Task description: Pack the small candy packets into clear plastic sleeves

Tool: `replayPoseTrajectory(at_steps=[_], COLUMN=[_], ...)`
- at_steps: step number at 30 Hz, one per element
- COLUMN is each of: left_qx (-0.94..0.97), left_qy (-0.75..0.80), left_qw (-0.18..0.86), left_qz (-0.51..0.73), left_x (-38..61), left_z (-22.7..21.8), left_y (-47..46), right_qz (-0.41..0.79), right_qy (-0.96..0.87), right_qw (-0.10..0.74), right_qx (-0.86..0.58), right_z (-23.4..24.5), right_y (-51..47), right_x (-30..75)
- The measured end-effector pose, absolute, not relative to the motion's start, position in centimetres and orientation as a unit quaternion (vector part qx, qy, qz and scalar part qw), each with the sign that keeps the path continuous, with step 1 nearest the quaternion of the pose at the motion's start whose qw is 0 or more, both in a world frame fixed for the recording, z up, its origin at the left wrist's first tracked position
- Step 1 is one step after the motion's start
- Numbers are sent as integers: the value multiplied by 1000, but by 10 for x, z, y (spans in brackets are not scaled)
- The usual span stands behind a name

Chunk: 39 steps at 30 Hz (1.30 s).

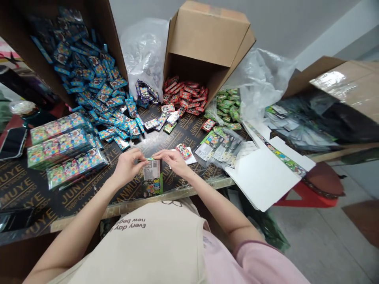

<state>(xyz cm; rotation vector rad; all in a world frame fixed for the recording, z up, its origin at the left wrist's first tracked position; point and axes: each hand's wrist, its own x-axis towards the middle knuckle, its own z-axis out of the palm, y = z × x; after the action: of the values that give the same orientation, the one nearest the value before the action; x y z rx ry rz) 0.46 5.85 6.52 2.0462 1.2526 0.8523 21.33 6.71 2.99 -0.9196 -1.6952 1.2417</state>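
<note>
My left hand and my right hand are both closed in a pinch on the top edge of a clear bag that hangs upright at the table's near edge. The bag shows a white label and a green printed card inside. A single red packet lies on a white card just beyond my right hand. Filled clear bags are stacked to the left of my left hand.
Blue packets spill from a tipped carton at the back left, purple packets and red packets from another carton, green packets by a plastic sack. Flat white boxes overhang the right edge. A phone lies far left.
</note>
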Motion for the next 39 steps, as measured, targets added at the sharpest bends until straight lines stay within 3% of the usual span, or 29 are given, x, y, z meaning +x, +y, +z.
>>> replayPoseTrajectory(at_steps=[2, 6, 10, 19, 25, 31, 35, 39], left_qx=[795, 800, 779, 852, 872, 890, 866, 820], left_qy=[453, 492, 585, 468, 434, 368, 330, 345], left_qw=[277, 225, 185, 190, 154, 62, 20, 101], left_qz=[292, 259, 134, 138, 164, 262, 374, 446], left_x=[5, -6, -12, 106, 108, 94, 83, 78], left_z=[62, 34, 1, -32, -38, -23, -23, -21], left_y=[60, 80, 112, 129, 123, 107, 95, 76], right_qz=[442, 216, 177, 296, 120, 413, 488, 523], right_qy=[-709, -689, -668, -574, -566, -536, -454, -391], right_qw=[388, 321, 256, 394, 406, 480, 541, 595], right_qx=[-388, -613, -676, -654, -708, -559, -514, -469], right_z=[20, -18, -52, -60, -44, -34, -27, -18], right_y=[74, 92, 94, 91, 81, 75, 75, 70], right_x=[234, 280, 303, 309, 350, 325, 307, 301])
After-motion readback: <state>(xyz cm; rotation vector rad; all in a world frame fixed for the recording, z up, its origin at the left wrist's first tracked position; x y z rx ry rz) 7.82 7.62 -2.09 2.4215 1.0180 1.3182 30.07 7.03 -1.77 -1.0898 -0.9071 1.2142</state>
